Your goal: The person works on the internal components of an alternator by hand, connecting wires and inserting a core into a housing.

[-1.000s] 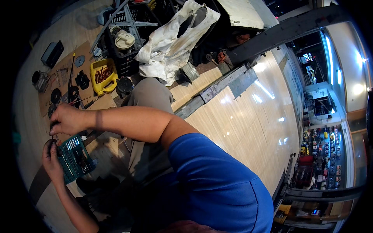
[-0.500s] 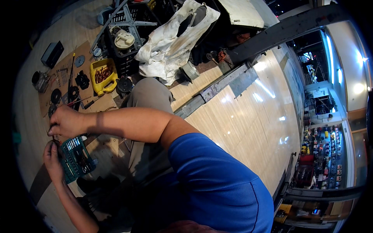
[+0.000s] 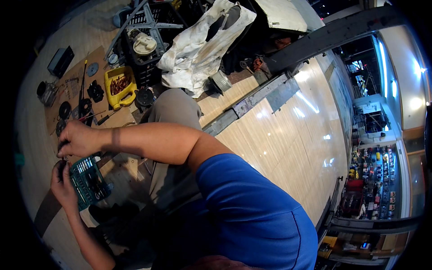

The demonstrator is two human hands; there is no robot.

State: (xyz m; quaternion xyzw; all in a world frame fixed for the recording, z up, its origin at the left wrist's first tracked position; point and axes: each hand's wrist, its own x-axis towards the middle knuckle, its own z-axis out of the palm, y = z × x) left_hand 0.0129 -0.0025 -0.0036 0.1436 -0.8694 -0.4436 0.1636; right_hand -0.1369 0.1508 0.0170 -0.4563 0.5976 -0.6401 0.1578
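My right hand [image 3: 76, 140] reaches across at the left of the view, fingers pinched over a small part too small to make out. Just below it, my left hand [image 3: 64, 182] is closed, thumb and forefinger raised round a small item I cannot make out. A green socket set case [image 3: 86, 182] lies open beside my left hand, with bits and tools in it. Above my hands, dark round parts [image 3: 64, 110] and a screwdriver [image 3: 105, 119] lie on brown cardboard [image 3: 57, 94].
A yellow jug tray [image 3: 129, 75] holds copper-coloured pieces. Black crates [image 3: 146, 76], a crumpled white cover [image 3: 184, 63], a blower wheel [image 3: 218, 83] and my knee [image 3: 175, 105] sit centrally. A grey steel rail [image 3: 238, 106] crosses the tiled floor [image 3: 279, 153]. Stocked shelves [image 3: 373, 180] stand at right.
Both hands stay close together at the same spot, with small movements of the fingers and a slight shift of my left hand.
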